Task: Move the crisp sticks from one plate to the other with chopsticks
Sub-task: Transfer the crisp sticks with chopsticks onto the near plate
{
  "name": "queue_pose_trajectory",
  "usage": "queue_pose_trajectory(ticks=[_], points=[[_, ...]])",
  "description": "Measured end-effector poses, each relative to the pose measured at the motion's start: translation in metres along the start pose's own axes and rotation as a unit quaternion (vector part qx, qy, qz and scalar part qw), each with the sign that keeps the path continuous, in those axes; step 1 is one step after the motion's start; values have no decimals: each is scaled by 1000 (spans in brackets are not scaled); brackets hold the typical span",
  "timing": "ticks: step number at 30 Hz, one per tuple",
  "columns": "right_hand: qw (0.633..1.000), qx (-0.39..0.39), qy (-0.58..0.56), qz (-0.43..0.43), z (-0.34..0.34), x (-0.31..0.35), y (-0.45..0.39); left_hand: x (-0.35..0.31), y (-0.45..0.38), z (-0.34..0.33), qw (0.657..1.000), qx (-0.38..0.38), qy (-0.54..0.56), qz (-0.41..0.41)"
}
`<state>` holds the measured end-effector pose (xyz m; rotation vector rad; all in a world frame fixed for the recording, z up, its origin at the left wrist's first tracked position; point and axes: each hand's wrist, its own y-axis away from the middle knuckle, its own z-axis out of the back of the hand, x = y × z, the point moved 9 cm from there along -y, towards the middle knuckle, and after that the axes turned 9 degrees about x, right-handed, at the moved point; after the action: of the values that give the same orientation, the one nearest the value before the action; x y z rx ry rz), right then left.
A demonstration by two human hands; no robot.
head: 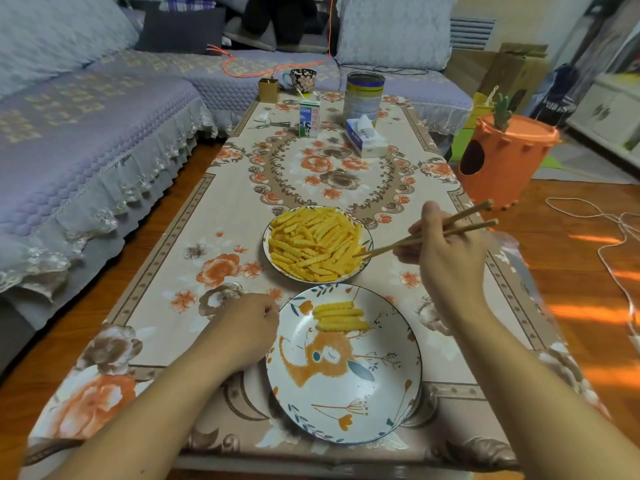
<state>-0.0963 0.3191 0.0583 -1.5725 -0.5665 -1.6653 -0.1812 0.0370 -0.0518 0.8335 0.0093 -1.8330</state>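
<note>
Head view shows the right hand (446, 251) nearer the work: its fingers (407, 252) pinch a pair of chopsticks (429, 235), whose tips reach leftward and slightly down to the right rim of the far plate (370, 239). The tips lie close together at the edge of the crisp sticks (313, 244); whether they grip one there I cannot tell. The pile lies left of and beyond the right hand, and most sticks run diagonally, from lower left to upper right, roughly in line with the chopsticks, so a pick-up would likely call for closing across a stick at the near edge. The near plate (346, 410), just beside the far one and closer to the person, holds about four sticks (341, 316) lying side by side, long axes left to right. The left hand (247, 327) rests curled on the table (225, 216), touching the near plate's left rim and holding nothing visible. Two plates, two chopsticks; the far pile is too many to count.
</note>
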Motion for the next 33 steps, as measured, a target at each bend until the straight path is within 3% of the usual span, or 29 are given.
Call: queue_pose_trajectory(ticks=[7, 12, 16, 20, 25, 29, 33], points=[[996, 4, 84, 14, -16, -1, -2, -2, 1, 1, 1000, 4, 7, 1], [999, -34, -3, -20, 13, 3, -5, 0, -1, 1, 1000, 6, 12, 1], [994, 92, -56, -32, 10, 23, 7, -1, 1, 1, 1000, 9, 10, 4], [964, 253, 73, -23, -12, 43, 35, -1, 3, 1, 1000, 11, 6, 5], [923, 324, 203, 54, -37, 39, 55, 0, 7, 1, 1000, 14, 2, 10], [930, 301, 198, 72, -28, 47, 53, -3, 9, 1, 1000, 14, -1, 6], [977, 174, 108, 51, 3, 50, 34, -1, 7, -1, 1000, 11, -7, 7]])
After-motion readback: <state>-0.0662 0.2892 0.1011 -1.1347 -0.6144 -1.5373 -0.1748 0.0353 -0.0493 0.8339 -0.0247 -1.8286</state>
